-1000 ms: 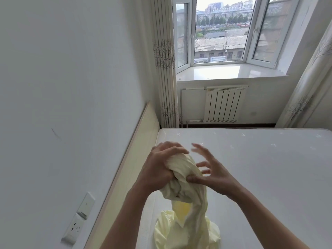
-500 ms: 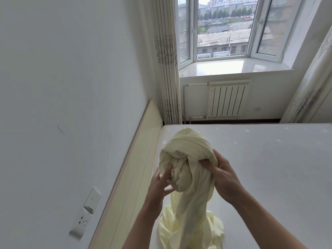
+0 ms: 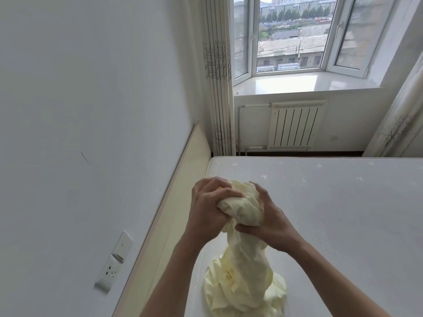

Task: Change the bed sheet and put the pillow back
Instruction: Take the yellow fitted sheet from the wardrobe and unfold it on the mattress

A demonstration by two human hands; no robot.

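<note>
Sheet (image 3: pixel 242 266), pale yellow and held higher half a second ago, has been gathered down into a tighter wad gripped by left hand (image 3: pixel 209 207) and right hand (image 3: pixel 266 219) above the bare mattress (image 3: pixel 343 213), so spreading is judged still ahead

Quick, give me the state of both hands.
Left hand: closed, gripping the bunched yellow sheet.
Right hand: closed, gripping the same sheet.

Head cam, close, fwd-down over bed (image 3: pixel 320 213) toward window (image 3: pixel 290 35)
</note>
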